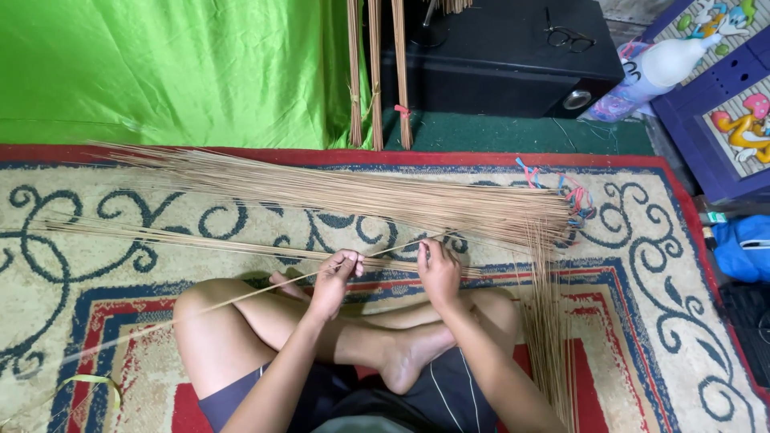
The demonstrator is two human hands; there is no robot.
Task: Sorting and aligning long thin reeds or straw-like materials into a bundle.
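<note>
Left hand (333, 277) w/ fingers curled narrow, thumb & forefinger pinched on one thin stick (241, 298) that slants from the near left up to the hands. Right hand (439, 271) fingers bent, nearly shut, tips on the same stick's far end. Both sit above crossed legs, just near of a small bundle (200, 239) on the rug (658, 305); big stick pile (361, 192) farther off.

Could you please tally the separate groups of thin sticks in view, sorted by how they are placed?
Bundles standing upright against the green cloth: 3
Piles lying on the rug: 3
Single stick held in both hands: 1
Total: 7
</note>
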